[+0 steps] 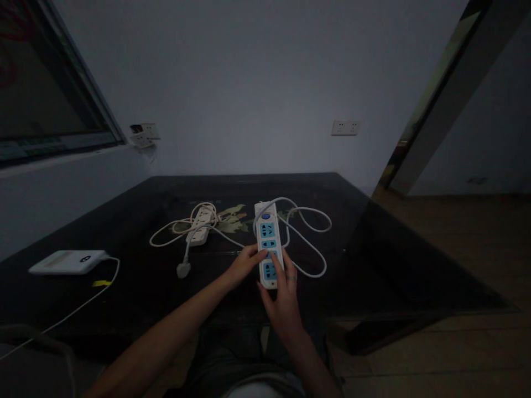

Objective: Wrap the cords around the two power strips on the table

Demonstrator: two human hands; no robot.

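A white power strip (268, 235) with blue socket panels and a dark button at its far end lies before me, pointing away. My left hand (244, 265) grips its left side, the thumb lying across the sockets. Around the near right part curls my right hand (285, 296), with a finger on the face and the thumb by the near left corner; a ring shows on one finger. White cord (317, 253) loops out to the right of the strip. Part of the cord also crosses over its far end. To the left, a grey-white plug (183, 270) rests on the table.
A second white power strip (199, 235), wrapped in its own cord, lies left of centre on the dark table (365, 260). At the left is a white power bank (68, 262) with a cable. Wall sockets (345, 128) are behind, and a window (50, 83) is at left.
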